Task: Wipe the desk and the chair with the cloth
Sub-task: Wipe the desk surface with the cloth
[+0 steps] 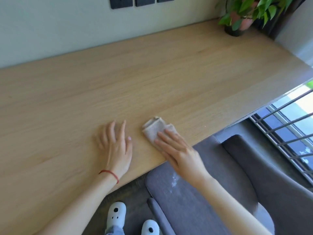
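A folded beige cloth [155,128] lies on the light wooden desk [118,85] near its front edge. My right hand [179,151] rests flat on the cloth's near part, fingers stretched out over it. To its left, my left hand [116,145] lies flat on the bare desk with its fingers spread, holding nothing; a red string circles that wrist. The grey upholstered chair [211,192] stands below the desk's front edge at the lower right, with a pale dusty smear on its seat.
A potted green plant [240,16] stands at the desk's far right corner. Dark wall sockets [135,1] sit on the wall behind. A railing and window [291,126] are at the right. My white shoes [116,214] stand on the dark floor.
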